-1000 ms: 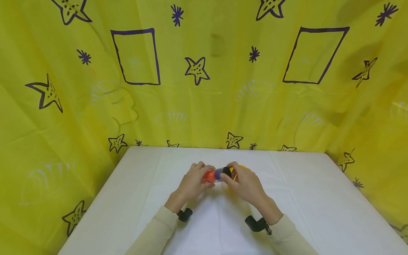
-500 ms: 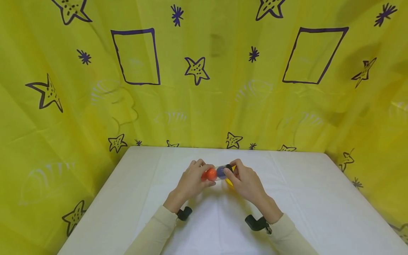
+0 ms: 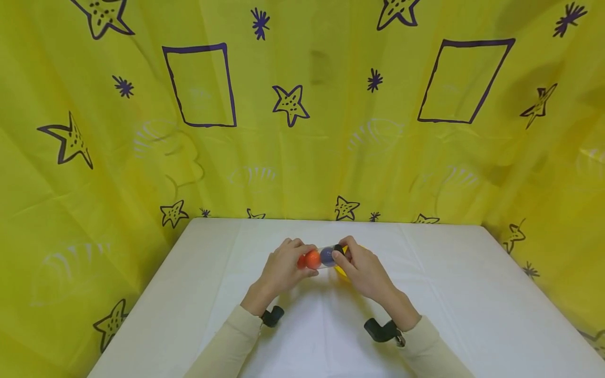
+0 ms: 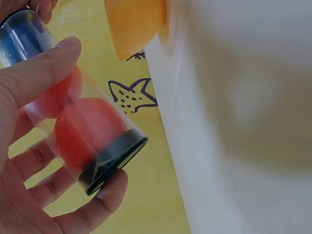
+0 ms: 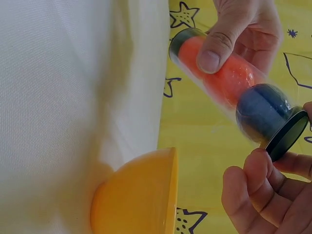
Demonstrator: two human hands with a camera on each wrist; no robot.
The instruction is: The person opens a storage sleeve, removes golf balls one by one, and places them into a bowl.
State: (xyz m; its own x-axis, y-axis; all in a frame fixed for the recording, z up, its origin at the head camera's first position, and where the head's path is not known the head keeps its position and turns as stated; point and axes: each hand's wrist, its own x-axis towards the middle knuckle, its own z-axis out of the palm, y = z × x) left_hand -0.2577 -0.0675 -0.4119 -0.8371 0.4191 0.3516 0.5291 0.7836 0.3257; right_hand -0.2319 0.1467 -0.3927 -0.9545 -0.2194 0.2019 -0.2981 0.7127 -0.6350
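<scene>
Both hands hold a clear plastic tube (image 4: pixel 127 118) above the table. It has a black cap at each end, with two red-orange balls (image 4: pixel 87 127) and a dark blue ball (image 5: pixel 262 111) lined up inside. My left hand (image 3: pixel 281 265) grips the tube around the red-orange balls, its thumb across the wall. With fingertips at the rim, my right hand (image 3: pixel 366 266) pinches the black cap (image 5: pixel 288 134) beside the blue ball. In the head view the tube lies nearly level, its right end slightly higher.
A yellow bowl (image 5: pixel 136 195) stands on the white table (image 3: pixel 227 294), partly hidden behind the right hand in the head view. Yellow curtains (image 3: pixel 293 157) printed with stars hang behind and beside the table. Each wrist wears a black camera mount (image 3: pixel 380 331).
The tube's right end has risen slightly and more of the balls shows between the hands. The right hand's fingers have shifted on the cap. Little differs over the last half second.
</scene>
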